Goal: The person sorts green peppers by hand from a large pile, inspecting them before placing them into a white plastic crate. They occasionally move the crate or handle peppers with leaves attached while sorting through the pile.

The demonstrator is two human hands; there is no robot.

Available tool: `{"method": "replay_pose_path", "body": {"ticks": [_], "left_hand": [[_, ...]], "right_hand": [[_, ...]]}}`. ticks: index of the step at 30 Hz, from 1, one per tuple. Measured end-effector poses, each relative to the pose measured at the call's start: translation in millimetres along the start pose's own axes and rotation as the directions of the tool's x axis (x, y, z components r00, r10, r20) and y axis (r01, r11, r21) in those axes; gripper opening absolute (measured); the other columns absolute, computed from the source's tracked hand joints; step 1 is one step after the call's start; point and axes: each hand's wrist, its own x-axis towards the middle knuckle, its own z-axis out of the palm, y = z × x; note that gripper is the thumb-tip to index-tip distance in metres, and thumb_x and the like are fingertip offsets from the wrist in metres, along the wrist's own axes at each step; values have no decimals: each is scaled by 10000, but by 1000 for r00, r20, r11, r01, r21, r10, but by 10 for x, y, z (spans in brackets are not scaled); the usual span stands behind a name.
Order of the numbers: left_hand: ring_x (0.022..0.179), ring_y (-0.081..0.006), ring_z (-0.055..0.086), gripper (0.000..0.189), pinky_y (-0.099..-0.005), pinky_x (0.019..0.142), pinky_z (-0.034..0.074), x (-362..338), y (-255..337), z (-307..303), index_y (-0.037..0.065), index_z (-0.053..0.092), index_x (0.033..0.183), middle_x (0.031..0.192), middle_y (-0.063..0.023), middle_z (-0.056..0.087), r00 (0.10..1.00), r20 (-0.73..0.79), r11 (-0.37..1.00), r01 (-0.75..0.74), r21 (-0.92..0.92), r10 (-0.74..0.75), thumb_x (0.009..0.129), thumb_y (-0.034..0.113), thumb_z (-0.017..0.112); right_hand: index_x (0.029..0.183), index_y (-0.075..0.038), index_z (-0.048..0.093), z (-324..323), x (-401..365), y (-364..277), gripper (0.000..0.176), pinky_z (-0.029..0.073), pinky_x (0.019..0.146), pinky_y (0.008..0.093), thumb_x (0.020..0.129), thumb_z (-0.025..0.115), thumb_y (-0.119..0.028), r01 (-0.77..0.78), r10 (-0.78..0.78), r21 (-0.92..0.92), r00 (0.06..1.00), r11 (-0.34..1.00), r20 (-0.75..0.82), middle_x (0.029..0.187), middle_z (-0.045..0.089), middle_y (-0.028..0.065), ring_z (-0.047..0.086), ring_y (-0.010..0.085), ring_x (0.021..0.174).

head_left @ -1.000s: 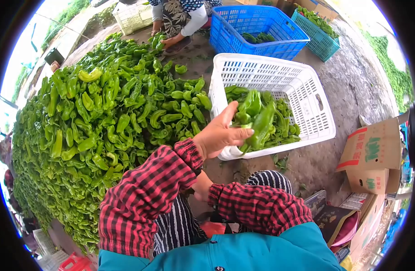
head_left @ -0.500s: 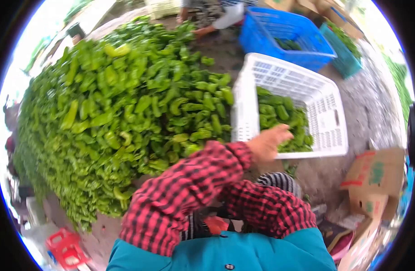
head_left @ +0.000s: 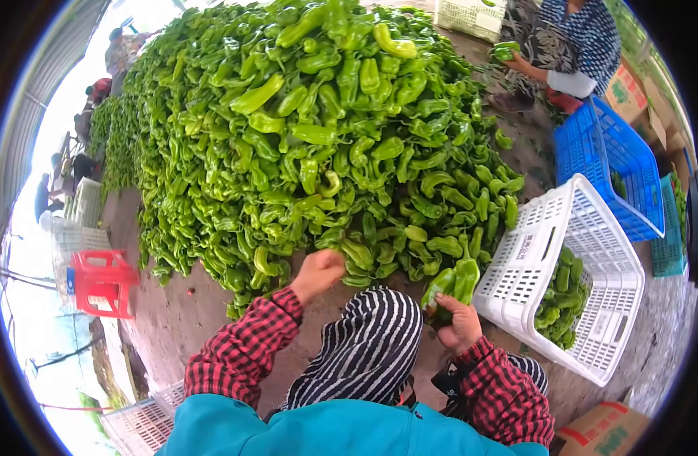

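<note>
Head view shows me, from my distant seat, the right hand (head_left: 459, 323) with its fingers wrapped round a small bunch of green peppers (head_left: 463, 280), just beside the white crate (head_left: 520, 254). I judge that a loose hold on such smooth, uneven shapes could let one slip out, or the crate's wall could knock the bunch. The left hand (head_left: 320, 273) is at the low edge of the pepper pile (head_left: 349, 144); a tug there could, I think, bring peppers sliding toward the striped knee (head_left: 364, 342). Its fingers look curled, but their tips are hidden, so I cannot tell whether they grip anything. The crate's wall hides part of the peppers inside (head_left: 565, 296), and the view's edge cuts off the co-worker (head_left: 584, 42).
</note>
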Motion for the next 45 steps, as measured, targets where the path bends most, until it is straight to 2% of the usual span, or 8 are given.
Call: {"method": "replay_pose_path", "body": {"ticks": [2, 5, 7, 18, 25, 33, 37, 45], "left_hand": [[746, -126, 555, 194, -236, 674, 444, -41, -460, -312, 1, 561, 909, 792, -30, 581, 956, -1, 954, 292, -69, -293, 744, 91, 607], [767, -212, 568, 288, -311, 675, 453, 135, -795, -507, 7, 541, 961, 875, -98, 570, 938, -294, 810, 23, 585, 185, 717, 126, 638], [879, -330, 528, 370, -385, 726, 448, 333, -410, -596, 37, 512, 1042, 1060, -174, 512, 591, -431, 508, 41, 861, 682, 702, 122, 632], [962, -399, 499, 458, -429, 808, 447, 970, -368, -469, -2, 451, 1132, 1254, -246, 272, 914, -404, 556, 318, 768, 36, 706, 49, 611], [1105, -360, 412, 417, -396, 886, 404, 1034, -561, -686, 8, 523, 1056, 1183, -188, 408, 766, -400, 698, -88, 711, 504, 672, 95, 662], [967, -290, 500, 509, -409, 886, 423, 1892, -65, -644, 137, 543, 1152, 1343, -184, 261, 817, -532, 883, 63, 465, 222, 684, 221, 724], [803, -251, 568, 473, -358, 850, 469, 1774, -193, -553, 104, 537, 1157, 1380, -171, 143, 843, -464, 742, 123, 659, 273, 714, 157, 694], [1203, -361, 312, 537, -395, 1014, 307, 1064, -520, -299, 70, 509, 1176, 1376, -157, 210, 968, -88, 413, -18, 911, 237, 676, 131, 694]], "right_hand": [[1024, -45, 519, 33, -44, -23, 282, 478, 718, 371, 759, 558, 44, -17, 17, 16, 1000, 1000, 5, 907, 583, 80, 567, 225, 817], [1062, -43, 505, 94, -129, -73, 317, 466, 742, 384, 760, 545, 47, -18, 18, 21, 1000, 1000, 8, 930, 578, 78, 564, 232, 831], [1078, -44, 494, 110, -139, -64, 342, 465, 738, 379, 753, 545, 50, -22, 21, 48, 999, 999, 24, 951, 572, 79, 561, 231, 850], [1081, -41, 496, 147, -136, -12, 359, 465, 736, 375, 738, 553, 50, -43, 43, 19, 999, 999, 9, 966, 576, 80, 564, 234, 869], [1090, -55, 498, 193, -208, -59, 382, 458, 749, 374, 725, 561, 43, -62, 62, 4, 998, 998, 19, 972, 580, 75, 563, 235, 881], [1098, -60, 492, 168, -246, -99, 394, 458, 748, 381, 724, 555, 47, -74, 73, 34, 997, 997, 7, 986, 576, 76, 561, 235, 878], [1097, -55, 492, 183, -294, -113, 389, 461, 751, 382, 726, 549, 49, -70, 70, 34, 998, 997, -8, 980, 578, 83, 562, 239, 880], [1103, -48, 489, 155, -261, -55, 399, 455, 770, 386, 722, 554, 50, -62, 62, 19, 998, 998, 13, 983, 580, 92, 560, 243, 897]]}}
